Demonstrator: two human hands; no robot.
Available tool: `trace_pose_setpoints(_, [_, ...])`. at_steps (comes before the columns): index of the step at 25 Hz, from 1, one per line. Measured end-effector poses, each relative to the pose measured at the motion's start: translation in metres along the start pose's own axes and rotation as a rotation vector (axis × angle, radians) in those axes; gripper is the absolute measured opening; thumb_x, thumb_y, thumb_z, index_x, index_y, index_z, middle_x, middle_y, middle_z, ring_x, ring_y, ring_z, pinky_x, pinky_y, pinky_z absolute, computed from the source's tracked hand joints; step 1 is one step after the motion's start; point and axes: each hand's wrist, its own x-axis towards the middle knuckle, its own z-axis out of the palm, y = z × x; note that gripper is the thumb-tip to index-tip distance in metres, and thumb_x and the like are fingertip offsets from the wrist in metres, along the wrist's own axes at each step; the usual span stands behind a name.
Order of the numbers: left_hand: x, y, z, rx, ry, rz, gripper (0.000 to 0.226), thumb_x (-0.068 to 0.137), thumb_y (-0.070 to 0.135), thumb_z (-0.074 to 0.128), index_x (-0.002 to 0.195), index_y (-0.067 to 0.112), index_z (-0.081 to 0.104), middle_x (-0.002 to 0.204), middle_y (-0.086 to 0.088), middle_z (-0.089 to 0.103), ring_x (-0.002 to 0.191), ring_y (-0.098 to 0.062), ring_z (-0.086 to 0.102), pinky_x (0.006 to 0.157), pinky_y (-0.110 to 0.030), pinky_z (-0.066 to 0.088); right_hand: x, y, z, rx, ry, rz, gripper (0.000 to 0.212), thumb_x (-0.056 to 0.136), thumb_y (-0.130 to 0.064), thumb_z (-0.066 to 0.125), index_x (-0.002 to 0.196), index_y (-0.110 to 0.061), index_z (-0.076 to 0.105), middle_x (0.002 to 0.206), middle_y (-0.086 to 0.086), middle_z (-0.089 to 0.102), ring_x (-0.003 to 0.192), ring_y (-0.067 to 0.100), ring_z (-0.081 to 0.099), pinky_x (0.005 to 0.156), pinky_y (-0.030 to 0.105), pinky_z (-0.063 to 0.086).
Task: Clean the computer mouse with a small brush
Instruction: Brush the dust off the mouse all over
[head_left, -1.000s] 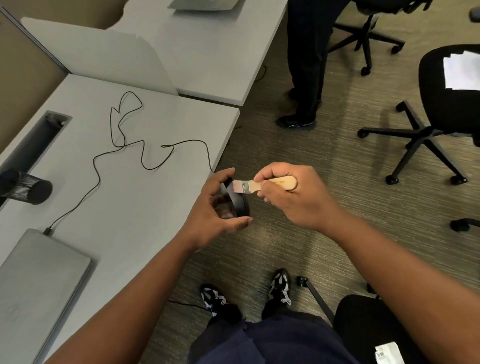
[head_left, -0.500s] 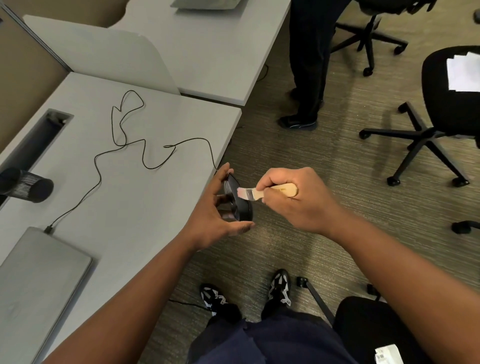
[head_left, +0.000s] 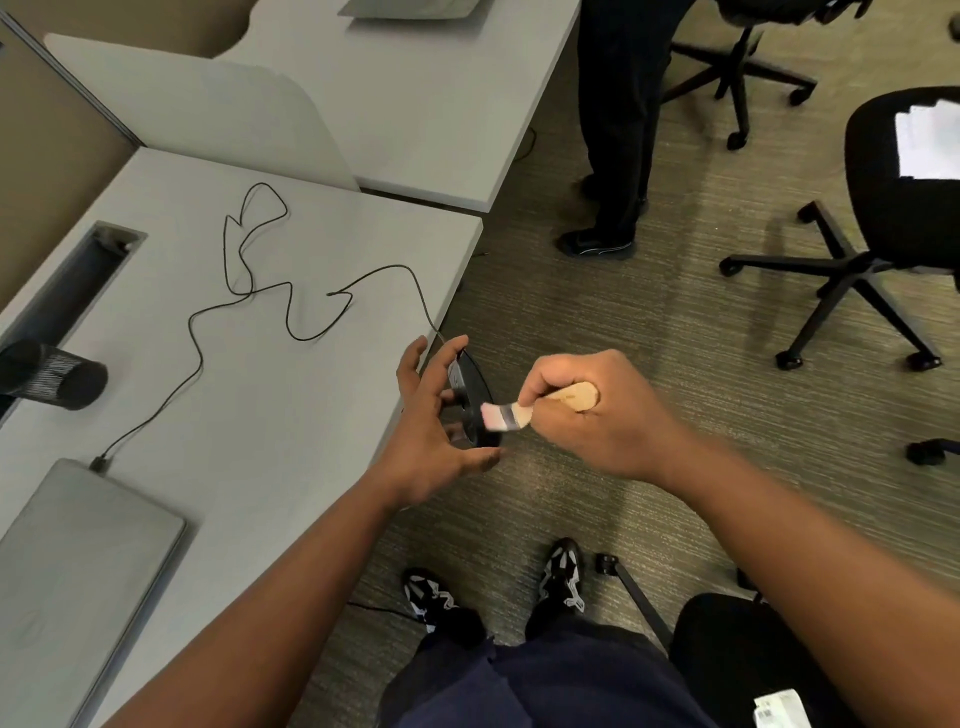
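Note:
My left hand (head_left: 428, 431) grips a black wired computer mouse (head_left: 475, 395), held on edge just off the desk's right edge, thumb below and fingers above. Much of the mouse is hidden by my fingers. My right hand (head_left: 587, 415) holds a small brush (head_left: 540, 408) by its pale wooden handle. The brush's pale bristles press against the mouse's right side. The mouse's black cable (head_left: 291, 312) winds back over the grey desk (head_left: 260, 415) to a closed laptop (head_left: 67, 571).
A black mesh cup (head_left: 52, 376) lies on its side at the desk's left, beside a cable slot (head_left: 67, 280). Another person's legs (head_left: 613, 130) stand on the carpet beyond. Black office chairs (head_left: 883, 218) stand right; another chair (head_left: 737, 660) is beside my feet.
The brush has swept down the mouse, from its upper edge toward the lower part. My left hand has tilted the mouse more on edge and spread its fingers.

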Motion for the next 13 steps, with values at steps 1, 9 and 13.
trace_pose_setpoints(1, [0.0001,0.0004,0.0000,-0.011,0.003,-0.006,0.130,0.066,-0.002,0.099,0.151,0.064,0.027,0.167,0.027,-0.010,0.133,-0.010,0.053,0.090,-0.024,0.062,-0.0019,0.0010,0.0015,-0.012,-0.038,0.007,0.014,0.080,-0.018,0.059,0.075,-0.019,0.072,0.060,-0.014,0.064,0.049,0.001,0.052,0.046,0.013,0.034])
trace_pose_setpoints(9, [0.0022,0.0003,0.0008,-0.109,-0.085,-0.050,0.130,0.074,-0.010,0.091,0.154,0.067,0.023,0.152,0.014,0.041,0.127,-0.001,0.062,0.094,-0.025,0.060,0.0018,-0.0008,0.0030,0.008,0.103,-0.050,0.016,0.092,-0.012,0.062,0.091,-0.021,0.075,0.072,-0.012,0.068,0.052,0.003,0.055,0.046,0.014,0.037])
trace_pose_setpoints(13, [-0.0004,-0.0015,-0.0005,-0.133,-0.103,-0.064,0.130,0.075,-0.013,0.089,0.152,0.071,0.026,0.149,0.023,0.036,0.125,-0.013,0.067,0.081,-0.035,0.066,-0.0032,0.0010,0.0023,0.025,-0.011,0.017,0.015,0.083,-0.018,0.060,0.080,-0.021,0.074,0.063,-0.015,0.065,0.049,0.001,0.053,0.045,0.014,0.035])
